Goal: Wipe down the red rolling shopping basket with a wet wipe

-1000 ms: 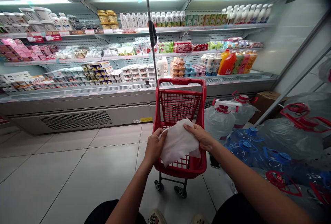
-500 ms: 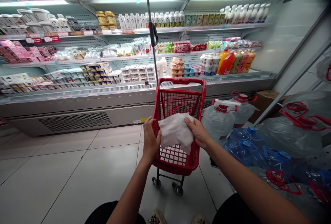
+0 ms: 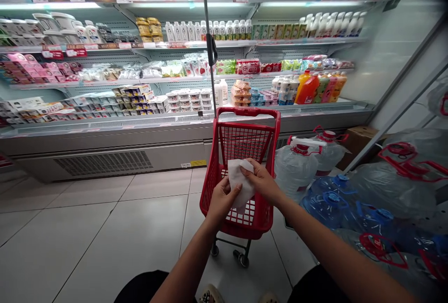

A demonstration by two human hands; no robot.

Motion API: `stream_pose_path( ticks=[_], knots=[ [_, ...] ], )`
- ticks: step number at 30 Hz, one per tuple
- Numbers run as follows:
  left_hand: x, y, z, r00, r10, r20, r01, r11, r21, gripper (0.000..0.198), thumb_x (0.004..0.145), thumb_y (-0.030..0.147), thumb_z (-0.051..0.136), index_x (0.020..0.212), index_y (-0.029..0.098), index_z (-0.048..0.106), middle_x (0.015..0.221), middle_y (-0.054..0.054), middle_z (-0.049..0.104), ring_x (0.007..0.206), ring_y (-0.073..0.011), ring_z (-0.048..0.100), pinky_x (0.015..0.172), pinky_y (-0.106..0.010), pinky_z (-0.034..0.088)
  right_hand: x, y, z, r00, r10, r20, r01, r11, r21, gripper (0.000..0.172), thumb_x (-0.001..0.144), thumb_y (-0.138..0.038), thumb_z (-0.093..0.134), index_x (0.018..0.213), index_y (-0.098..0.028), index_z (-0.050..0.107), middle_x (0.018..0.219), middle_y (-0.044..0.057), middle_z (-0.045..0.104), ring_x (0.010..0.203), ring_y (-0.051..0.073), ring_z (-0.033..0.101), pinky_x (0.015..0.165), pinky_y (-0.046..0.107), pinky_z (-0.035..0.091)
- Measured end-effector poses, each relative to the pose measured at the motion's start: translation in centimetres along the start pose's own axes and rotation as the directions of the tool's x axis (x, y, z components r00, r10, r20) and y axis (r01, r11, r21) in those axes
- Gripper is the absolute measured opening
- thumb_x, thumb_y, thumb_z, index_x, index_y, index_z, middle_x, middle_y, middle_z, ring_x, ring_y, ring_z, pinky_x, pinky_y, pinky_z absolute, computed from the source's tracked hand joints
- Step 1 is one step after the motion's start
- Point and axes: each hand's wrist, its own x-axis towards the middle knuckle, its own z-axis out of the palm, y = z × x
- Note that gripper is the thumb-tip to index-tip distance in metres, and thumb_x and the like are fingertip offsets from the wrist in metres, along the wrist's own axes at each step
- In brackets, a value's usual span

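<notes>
A white cloth (image 3: 235,172), bunched smaller and partly folded, is held between my two hands above the basket of a red shopping cart (image 3: 207,186). My left hand (image 3: 224,195) pinches its lower left side, thumb on top. At the upper right, my right hand (image 3: 261,179) has its fingers closed on the same cloth. Both hands are close together, over the open basket. Fingertips behind the cloth are hidden. The cart's red handle (image 3: 248,111) stands beyond the hands, untouched.
A refrigerated shelf unit (image 3: 105,151) with dairy and drinks spans the back, its glass door handle (image 3: 211,50) above the cart. Clear water jugs (image 3: 296,170) and blue-tinted bottles (image 3: 324,200) crowd the right side. A cardboard box (image 3: 360,142) is behind them.
My left hand has moved right, off the cart's side, to the cloth. The spread cloth is now gathered smaller between both hands. The view has shifted slightly.
</notes>
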Motion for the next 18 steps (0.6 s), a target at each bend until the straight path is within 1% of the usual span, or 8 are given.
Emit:
stream_pose_path(
  ticks=[2,4,7,10,13,15,16,18],
  knots=[
    [-0.3,-0.2,-0.2,0.998,-0.065,-0.009,0.064,0.997,-0.051,0.065,0.077,0.054,0.085,0.126,0.015,0.068,0.113,-0.014,0.078,0.107,-0.0292,0.074,0.090,-0.036,0.058,0.0,0.2,-0.2,0.999,0.039,-0.011,-0.038,0.996,0.085,0.037,0.088,-0.057,0.071,0.106,-0.027,0.062,0.092,-0.001,0.068,0.078,0.017,0.060,0.071,0.028,0.048],
    [-0.4,-0.3,-0.4,0.997,-0.080,-0.023,0.079,0.996,-0.044,0.062,0.074,0.051,0.087,0.121,0.014,0.070,0.110,-0.014,0.079,0.105,-0.0290,0.074,0.088,-0.035,0.058,0.1,0.4,-0.4,0.998,0.069,-0.004,-0.067,0.983,0.169,0.035,0.087,-0.053,0.073,0.109,-0.028,0.061,0.105,0.001,0.071,0.087,0.019,0.064,0.076,0.030,0.051],
    [-0.3,-0.2,-1.0,0.998,0.011,-0.070,-0.008,0.999,0.032,0.050,0.077,0.044,0.084,0.116,0.015,0.071,0.112,-0.012,0.078,0.108,-0.0276,0.072,0.089,-0.033,0.056,0.1,0.5,-1.1,0.992,0.112,-0.060,-0.094,0.966,0.242,0.029,0.083,-0.041,0.073,0.105,-0.029,0.060,0.134,0.003,0.067,0.111,0.024,0.064,0.093,0.037,0.052],
    [-0.3,0.6,-1.4,0.988,0.115,-0.105,-0.096,0.981,0.167,0.034,0.082,0.034,0.077,0.112,0.018,0.071,0.111,-0.009,0.077,0.107,-0.0240,0.071,0.089,-0.030,0.054,0.1,0.0,-2.1,0.968,0.177,-0.176,-0.145,0.973,0.179,0.033,0.080,-0.039,0.071,0.110,-0.029,0.061,0.149,0.005,0.057,0.129,0.027,0.058,0.107,0.044,0.047],
    [-0.4,1.7,-1.3,0.991,0.124,-0.042,-0.108,0.954,0.281,0.025,0.083,0.027,0.072,0.106,0.019,0.070,0.104,-0.006,0.077,0.099,-0.0214,0.071,0.082,-0.028,0.053,0.0,-1.1,-3.0,0.987,0.146,-0.065,-0.147,0.989,-0.018,0.060,0.082,-0.049,0.075,0.137,-0.034,0.056,0.156,0.005,0.050,0.138,0.027,0.051,0.111,0.044,0.044],
    [-0.5,2.2,-1.1,0.995,0.097,0.032,-0.102,0.951,0.290,0.025,0.082,0.027,0.073,0.106,0.019,0.069,0.103,-0.005,0.077,0.096,-0.0210,0.071,0.080,-0.027,0.053,-0.1,-1.7,-3.4,0.985,0.145,0.096,-0.127,0.976,-0.175,0.065,0.080,-0.054,0.079,0.137,-0.033,0.059,0.145,0.006,0.060,0.128,0.028,0.059,0.101,0.041,0.050],
    [-0.5,2.4,-1.1,0.995,0.086,0.056,-0.099,0.954,0.284,0.026,0.082,0.028,0.074,0.106,0.020,0.069,0.101,-0.005,0.077,0.095,-0.0210,0.071,0.079,-0.027,0.053,-0.1,-1.9,-3.5,0.976,0.162,0.142,-0.124,0.961,-0.246,0.058,0.079,-0.056,0.080,0.128,-0.029,0.066,0.131,0.007,0.069,0.115,0.028,0.065,0.091,0.038,0.053],
    [-0.4,2.4,-1.1,0.996,0.070,0.054,-0.082,0.956,0.281,0.029,0.082,0.035,0.077,0.105,0.019,0.069,0.098,-0.006,0.077,0.093,-0.0211,0.071,0.077,-0.027,0.053,-0.1,-2.0,-3.7,0.974,0.189,0.129,-0.134,0.928,-0.349,0.044,0.080,-0.061,0.078,0.100,-0.022,0.073,0.097,0.005,0.074,0.089,0.024,0.068,0.073,0.032,0.051]
  ],
)
